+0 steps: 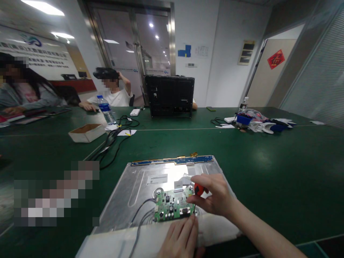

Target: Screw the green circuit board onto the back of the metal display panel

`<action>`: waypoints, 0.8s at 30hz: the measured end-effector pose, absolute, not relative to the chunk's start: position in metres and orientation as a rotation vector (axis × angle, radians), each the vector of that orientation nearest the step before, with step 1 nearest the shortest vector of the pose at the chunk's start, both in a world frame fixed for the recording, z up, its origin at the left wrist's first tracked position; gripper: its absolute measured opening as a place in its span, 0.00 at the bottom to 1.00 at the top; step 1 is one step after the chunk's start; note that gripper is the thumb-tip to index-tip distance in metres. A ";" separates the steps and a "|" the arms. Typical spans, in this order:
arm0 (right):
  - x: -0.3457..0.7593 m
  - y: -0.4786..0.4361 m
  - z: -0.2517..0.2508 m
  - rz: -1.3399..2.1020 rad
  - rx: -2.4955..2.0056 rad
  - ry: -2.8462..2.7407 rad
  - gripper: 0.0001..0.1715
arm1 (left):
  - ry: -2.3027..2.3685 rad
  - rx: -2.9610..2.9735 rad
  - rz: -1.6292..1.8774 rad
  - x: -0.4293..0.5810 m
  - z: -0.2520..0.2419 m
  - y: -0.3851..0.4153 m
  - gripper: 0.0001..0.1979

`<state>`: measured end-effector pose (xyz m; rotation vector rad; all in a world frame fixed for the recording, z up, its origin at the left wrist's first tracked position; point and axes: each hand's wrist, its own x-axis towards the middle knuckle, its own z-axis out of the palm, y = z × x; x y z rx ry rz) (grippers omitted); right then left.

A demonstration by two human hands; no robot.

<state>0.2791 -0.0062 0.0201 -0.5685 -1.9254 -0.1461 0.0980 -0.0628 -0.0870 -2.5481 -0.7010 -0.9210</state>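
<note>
A green circuit board (173, 204) lies on the metal back of a display panel (139, 175). My right hand (215, 195) is closed around the red and black handle of a screwdriver (199, 189), held upright over the board's right edge. Its tip is hard to make out near the lower right corner. My left hand (180, 238) lies with its fingers stretched forward, fingertips at the board's lower edge by the connector (185, 210). Dark cables (142, 222) run from the board's left side. A blue strip board (172, 161) spans the panel's far edge.
A white sheet of foam-like wrap (113, 242) is under the panel's near edge. Beyond are an open cardboard box (87, 132), black cables (115, 138), a water bottle (106, 111), a black monitor-like unit (170, 96) and a pile with gloves (264, 125). Other people sit across the table.
</note>
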 end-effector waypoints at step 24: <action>0.279 -0.009 0.021 -0.096 -0.541 -1.913 0.19 | -0.740 -2.506 -1.003 0.104 -0.076 -0.064 0.16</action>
